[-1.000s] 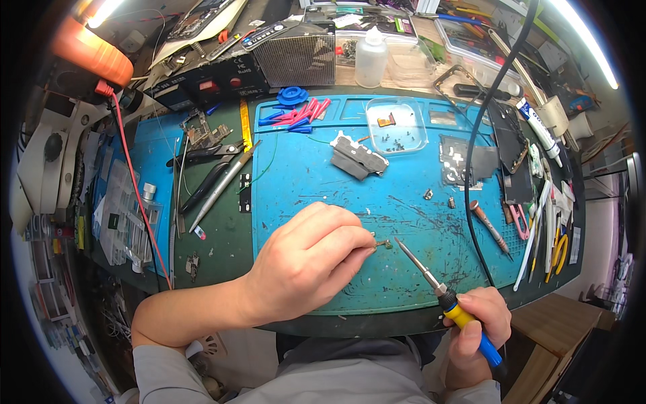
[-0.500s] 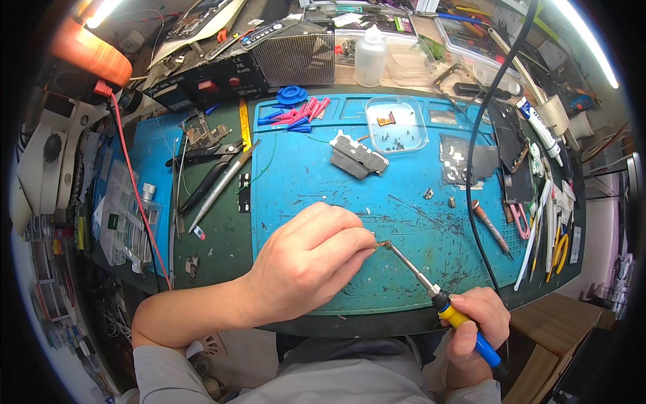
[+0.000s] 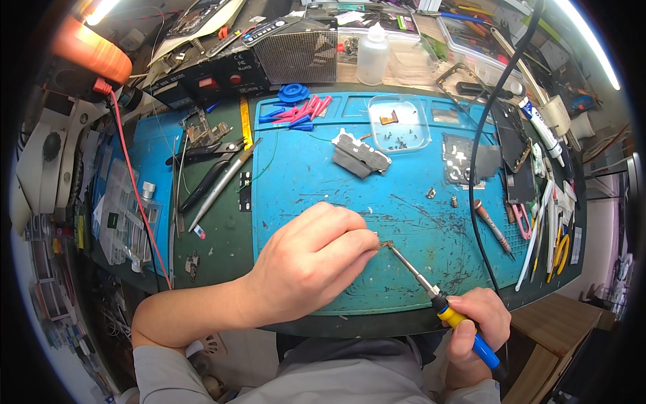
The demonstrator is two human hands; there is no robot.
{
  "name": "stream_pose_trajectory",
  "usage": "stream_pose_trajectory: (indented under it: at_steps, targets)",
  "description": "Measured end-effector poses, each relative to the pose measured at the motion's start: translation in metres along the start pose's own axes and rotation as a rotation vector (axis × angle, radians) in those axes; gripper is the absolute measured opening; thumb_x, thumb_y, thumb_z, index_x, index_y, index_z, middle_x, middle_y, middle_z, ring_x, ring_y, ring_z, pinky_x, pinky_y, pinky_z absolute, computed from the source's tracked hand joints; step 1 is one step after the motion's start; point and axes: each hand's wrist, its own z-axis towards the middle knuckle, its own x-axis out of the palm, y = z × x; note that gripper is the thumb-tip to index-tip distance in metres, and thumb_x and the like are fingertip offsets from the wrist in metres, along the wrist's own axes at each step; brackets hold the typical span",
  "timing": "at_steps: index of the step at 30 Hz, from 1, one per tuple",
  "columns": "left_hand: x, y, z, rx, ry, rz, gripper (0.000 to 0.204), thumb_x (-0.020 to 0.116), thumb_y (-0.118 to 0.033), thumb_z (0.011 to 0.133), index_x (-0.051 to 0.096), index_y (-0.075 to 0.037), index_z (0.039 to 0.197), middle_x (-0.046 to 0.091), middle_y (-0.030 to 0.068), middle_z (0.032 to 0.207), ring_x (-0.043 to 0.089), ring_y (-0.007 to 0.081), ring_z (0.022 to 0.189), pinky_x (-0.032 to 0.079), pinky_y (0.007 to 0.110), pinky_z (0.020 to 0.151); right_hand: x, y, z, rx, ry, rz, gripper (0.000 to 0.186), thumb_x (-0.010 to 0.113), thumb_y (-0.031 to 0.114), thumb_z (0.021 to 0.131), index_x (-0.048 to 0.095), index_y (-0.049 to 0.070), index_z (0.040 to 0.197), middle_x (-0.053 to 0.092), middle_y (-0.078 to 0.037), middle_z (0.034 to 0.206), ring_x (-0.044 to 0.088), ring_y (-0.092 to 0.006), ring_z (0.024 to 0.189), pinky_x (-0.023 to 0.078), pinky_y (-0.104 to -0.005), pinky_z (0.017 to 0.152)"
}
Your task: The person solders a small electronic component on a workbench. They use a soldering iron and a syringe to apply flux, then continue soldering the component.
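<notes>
My right hand [image 3: 474,323] grips a soldering iron [image 3: 464,322] by its yellow and blue handle. The metal shaft slants up and left, and its tip meets a tiny brownish part [image 3: 385,244] just beyond my left fingertips. My left hand [image 3: 316,262] is closed in a pinch on that part, palm down over the blue work mat [image 3: 417,222]. My fingers cover most of the part, so its exact kind does not show. Farther back on the mat lies a dark grey shield plate [image 3: 360,156], beside a clear tray [image 3: 404,143] with small screws and an orange-brown flex piece.
A black cable [image 3: 474,182] hangs across the mat's right side. Pliers [image 3: 205,185] and a silver pen-like tool [image 3: 219,192] lie left. Pink and blue pointed caps [image 3: 303,114] and a squeeze bottle [image 3: 372,57] are at the back. Several tools crowd the right edge.
The view shifts very slightly. My hands keep nearly the same pose, with the iron's tip still at the small part.
</notes>
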Motion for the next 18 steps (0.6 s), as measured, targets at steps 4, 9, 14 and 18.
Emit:
stream_pose_trajectory:
  at_steps: [4,9,14,18]
  targets:
    - [-0.0007,-0.001,-0.0001,-0.005,0.004,0.005,0.028,0.088,0.004,0.079,0.074,-0.004,0.101,0.07,0.0076,0.096,0.069,0.0265,0.084,0.054,0.038,0.072,0.0005,0.0002,0.0006,-0.013,0.006,-0.001,0.023,0.071,0.02,0.093,0.078,-0.001,0.101,0.075,-0.012,0.077,0.072,-0.0232,0.063,0.057,-0.0322,0.057]
    - [-0.0008,-0.0009,-0.0002,-0.003,0.004,0.011,0.029,0.088,0.004,0.078,0.075,-0.004,0.102,0.07,0.0081,0.096,0.069,0.0267,0.084,0.055,0.038,0.072,0.0015,-0.0008,0.0008,-0.028,0.003,-0.002,0.022,0.072,0.019,0.092,0.078,0.0,0.101,0.073,-0.011,0.075,0.071,-0.0226,0.062,0.057,-0.0317,0.057]
    - [0.0008,-0.0004,0.0,-0.013,-0.006,0.009,0.03,0.088,0.005,0.078,0.075,-0.003,0.104,0.069,0.0087,0.095,0.069,0.0275,0.084,0.055,0.038,0.072,0.0011,-0.0012,0.0004,-0.028,0.005,-0.006,0.022,0.072,0.018,0.091,0.079,0.0,0.102,0.073,-0.01,0.075,0.071,-0.0227,0.062,0.058,-0.0316,0.057]
    - [-0.0011,-0.0031,0.0011,-0.014,-0.01,0.013,0.029,0.088,0.004,0.078,0.074,-0.003,0.103,0.069,0.009,0.096,0.068,0.0278,0.084,0.055,0.038,0.071,0.0011,-0.0029,-0.0012,-0.053,0.008,-0.008,0.023,0.072,0.018,0.091,0.079,0.0,0.102,0.073,-0.01,0.075,0.072,-0.0226,0.063,0.058,-0.0314,0.057]
